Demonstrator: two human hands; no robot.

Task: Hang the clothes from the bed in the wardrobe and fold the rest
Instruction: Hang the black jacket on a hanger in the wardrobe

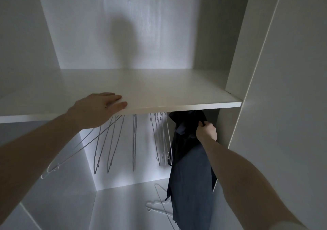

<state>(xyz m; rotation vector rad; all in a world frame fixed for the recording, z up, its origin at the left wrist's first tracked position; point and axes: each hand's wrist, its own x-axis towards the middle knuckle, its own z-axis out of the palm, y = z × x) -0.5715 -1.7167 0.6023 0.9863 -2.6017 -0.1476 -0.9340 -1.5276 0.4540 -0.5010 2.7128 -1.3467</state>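
A dark navy garment (190,180) hangs at the right end of the white wardrobe, under the shelf (168,95). My right hand (206,131) grips its upper edge near the shoulder; the hanger under it and the rail are hidden by the shelf. My left hand (99,106) lies flat with straight fingers on the shelf's front edge. Several bare white wire hangers (134,141) hang under the shelf between my two arms.
A loose white hanger (159,206) lies on the wardrobe floor beside the garment's hem. The open wardrobe door (283,105) stands close on the right. The wardrobe's left wall (17,52) borders the other side.
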